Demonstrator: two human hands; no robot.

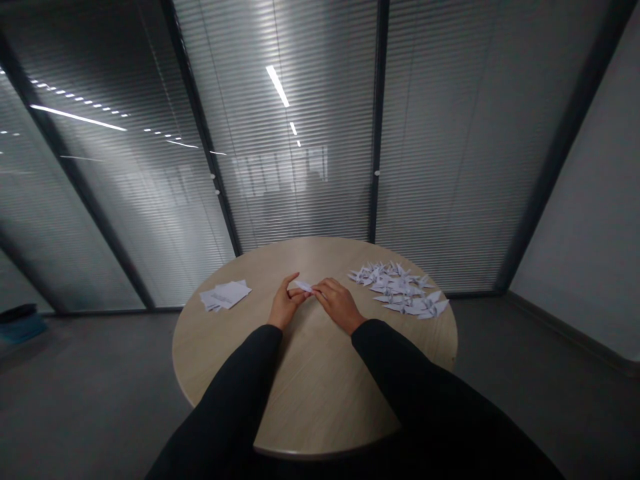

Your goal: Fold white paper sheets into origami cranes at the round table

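Note:
A small folded piece of white paper point(304, 286) sits between my two hands above the middle of a round wooden table point(310, 387). My left hand point(286, 301) pinches its left end, with one finger raised. My right hand point(338, 303) grips its right end with curled fingers. Both arms are in black sleeves.
A small stack of white paper sheets point(225, 295) lies on the table's left side. Several folded white paper cranes point(400, 287) are spread over the table's right side. Glass walls with closed blinds point(300, 133) stand behind the table. Grey floor surrounds it.

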